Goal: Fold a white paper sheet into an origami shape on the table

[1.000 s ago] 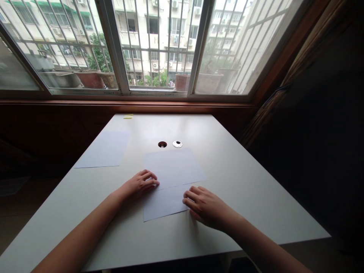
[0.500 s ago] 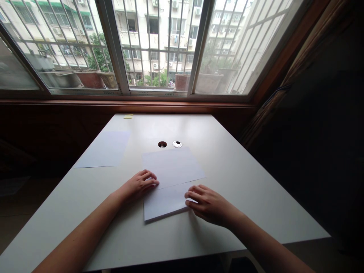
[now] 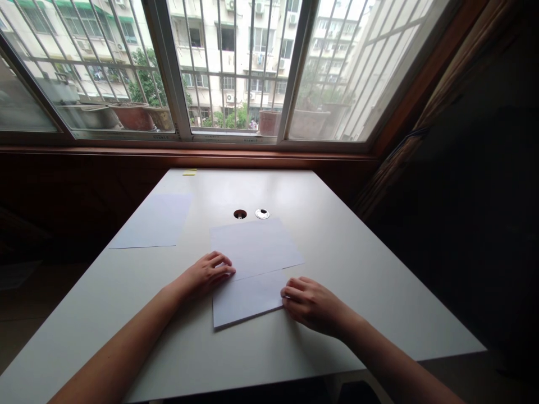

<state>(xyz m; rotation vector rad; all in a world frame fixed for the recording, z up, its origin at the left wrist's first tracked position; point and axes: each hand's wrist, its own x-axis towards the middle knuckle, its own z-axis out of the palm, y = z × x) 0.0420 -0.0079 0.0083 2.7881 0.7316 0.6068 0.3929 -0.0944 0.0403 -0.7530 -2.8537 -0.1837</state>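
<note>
A stack of white paper (image 3: 248, 301) lies slightly turned on the white table. Over its far part rests a loose white sheet (image 3: 259, 245), which reaches beyond the stack toward the window. My left hand (image 3: 211, 270) lies at the left side where sheet and stack overlap, fingertips down on the paper and fingers a little apart. At the near right corner of the stack, my right hand (image 3: 310, 304) has its fingers closed together in a pinch on the paper's edge. The corner itself is hidden behind those fingers, so how many sheets they grip cannot be made out.
Another white sheet (image 3: 154, 221) lies at the table's left edge. Beyond the papers are a round cable hole (image 3: 240, 214) and its silver cover (image 3: 262, 214). Yellow sticky strips (image 3: 189, 172) are at the far left corner. A barred window (image 3: 236, 67) stands behind the table (image 3: 357, 303).
My right hand has shifted slightly right, and its fingers have closed from a looser spread into a pinch at the stack's corner. The left hand and the papers look unmoved.
</note>
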